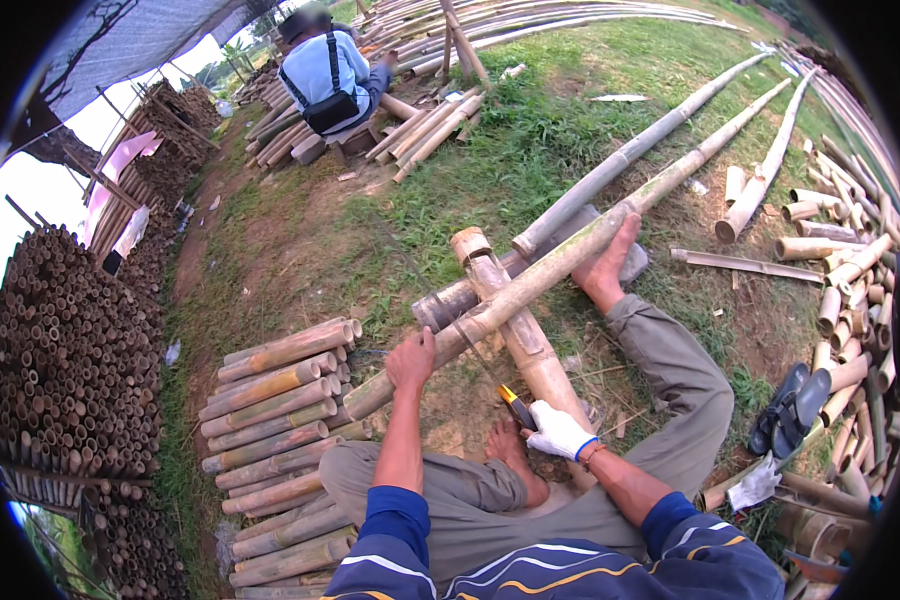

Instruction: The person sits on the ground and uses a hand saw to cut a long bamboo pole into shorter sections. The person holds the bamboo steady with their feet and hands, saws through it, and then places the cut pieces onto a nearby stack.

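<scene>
A: Where is the bamboo pole [530, 285] being worked, and how is it kept in place?

B: It is laid slantwise across a thicker bamboo log [518, 330] that serves as a rest, its near end reaching down beside the stack of cut bamboo lengths [280, 400]. Farther up it is pinned under a bare foot [610, 265], and the long remainder runs off over the grass [530, 150].

A: How are the hands placed?

B: The pole is clasped from above by the bare left hand [411, 362], fingers wrapped over it. A handsaw [490, 375] with a yellow-and-black handle is gripped in the gloved right hand [558, 430], closed tight around the handle; the thin blade is angled up against the pole just beside the left hand.

A: Which step is judged to be in hand?

B: A crosscut, it seems, with a short length being sawn off the near end. How deep the kerf has gone cannot be told; the blade is too thin to be read there.

A: What is called for next?

B: Steady strokes along one line would be needed, with the pole held from rolling by hand and foot, and the free end supported as the cut nears through so that splintering is avoided.

A: And round about?

B: Cut bamboo pieces [850, 290] are heaped on the right, a pair of sandals [790, 405] lies near them, stacked bamboo bundles [65, 360] stand on the left, and another person [325, 70] is seated well apart.
</scene>
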The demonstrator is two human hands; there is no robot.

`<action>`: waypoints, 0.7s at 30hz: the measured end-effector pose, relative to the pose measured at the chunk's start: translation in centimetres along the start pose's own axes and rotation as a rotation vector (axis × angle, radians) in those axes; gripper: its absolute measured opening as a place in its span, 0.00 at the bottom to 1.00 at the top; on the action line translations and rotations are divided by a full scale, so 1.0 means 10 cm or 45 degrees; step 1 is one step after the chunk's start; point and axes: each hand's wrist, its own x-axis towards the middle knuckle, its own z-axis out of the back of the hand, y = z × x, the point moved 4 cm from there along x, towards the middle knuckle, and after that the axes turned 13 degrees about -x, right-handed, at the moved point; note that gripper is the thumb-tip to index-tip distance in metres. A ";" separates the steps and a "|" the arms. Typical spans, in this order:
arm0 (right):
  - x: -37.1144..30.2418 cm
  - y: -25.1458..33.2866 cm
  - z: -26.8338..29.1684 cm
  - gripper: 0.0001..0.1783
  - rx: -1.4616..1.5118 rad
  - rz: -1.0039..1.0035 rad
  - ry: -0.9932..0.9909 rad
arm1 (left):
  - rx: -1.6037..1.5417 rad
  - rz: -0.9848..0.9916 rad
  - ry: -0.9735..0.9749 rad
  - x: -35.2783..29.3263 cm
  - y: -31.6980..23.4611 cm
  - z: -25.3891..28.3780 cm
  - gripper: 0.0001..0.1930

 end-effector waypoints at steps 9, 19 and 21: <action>-0.01 0.04 0.04 0.26 -0.010 0.001 0.005 | 0.009 -0.020 -0.003 0.00 0.01 0.00 0.31; 0.00 0.02 0.02 0.26 -0.010 -0.013 0.017 | 0.004 -0.024 -0.002 -0.01 -0.01 0.00 0.32; 0.00 0.01 0.01 0.26 -0.013 -0.005 0.011 | 0.005 -0.023 -0.004 -0.01 0.00 0.01 0.32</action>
